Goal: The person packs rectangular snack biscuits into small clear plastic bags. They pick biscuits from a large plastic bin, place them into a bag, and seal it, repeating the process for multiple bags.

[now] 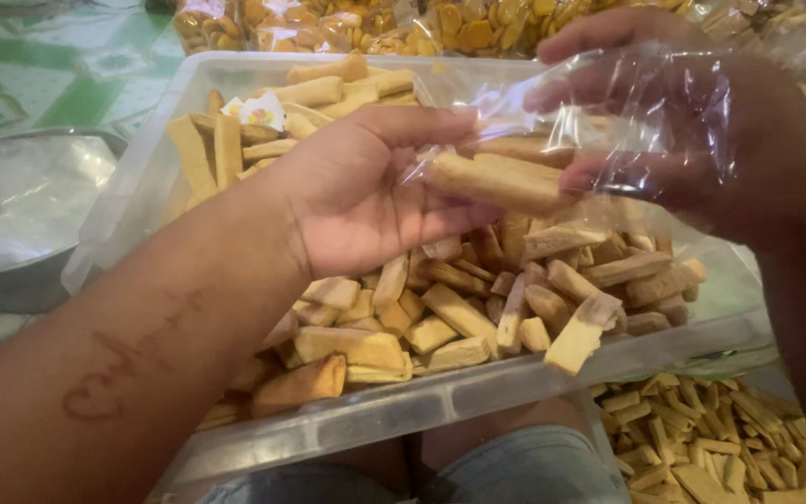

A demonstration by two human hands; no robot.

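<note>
Clear tub (440, 392): largest container; a rectangular see-through plastic bin resting over the person's lap, piled with pale golden biscuit sticks (464, 313), long ones stacked at the far end, shorter broken-looking ones loose at the near end. A small printed paper slip (258, 110) lies on the far stack.

Metal basin (20, 215): left of the tub, dull grey, contents not visible.

Second heap (711, 439): thinner, smaller sticks at lower right, just beyond the tub's near corner; its container is hard to make out.

Sealed packs (347, 23): along the top edge, clear bags filled with round orange-yellow snacks.

Clear bag (627, 121): thin, crinkly film held above the tub's middle. Judged very light, limp and slippery, easy to tear; best gripped at the mouth edge.

Stick in hand (496, 179): 1 long biscuit stick at the bag's mouth, partly under film. Judged light, rigid, dry and crumbly, likely to snap if squeezed mid-length; a gentle hold along its length suits it.

Left hand (366, 196): palm up, fingers loosely curled, thumb and fingertips pinching the stick's near end.

Right hand (701, 140): inside or behind the film, fingers spread to hold the bag open.
</note>
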